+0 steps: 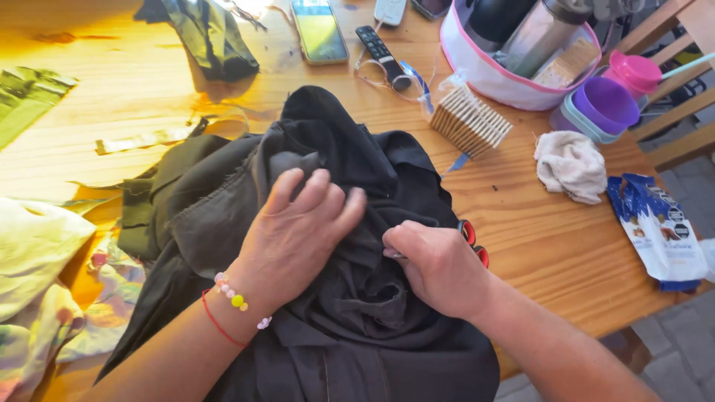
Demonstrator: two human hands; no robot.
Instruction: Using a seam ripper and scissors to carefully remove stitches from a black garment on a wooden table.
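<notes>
A dark grey-black garment [350, 171] lies bunched on the wooden table [566, 246]. My left hand [298, 231] presses down on its folds with fingers curled into the cloth; a bead bracelet and a red string circle that wrist. My right hand [439, 268] is closed beside it, pinching the fabric and seemingly holding something thin and metallic, too small to identify. Red-handled scissors [473, 240] lie just behind my right hand, mostly hidden by it.
A phone [319, 30], a remote [378, 46], glasses [395, 78] and a cracker pack [469, 119] lie beyond the garment. A pink-trimmed bag [488, 74], purple bowl [605, 104], white rag [572, 165] and blue wrapper [659, 231] are at right. Pale cloth [33, 253] lies at left.
</notes>
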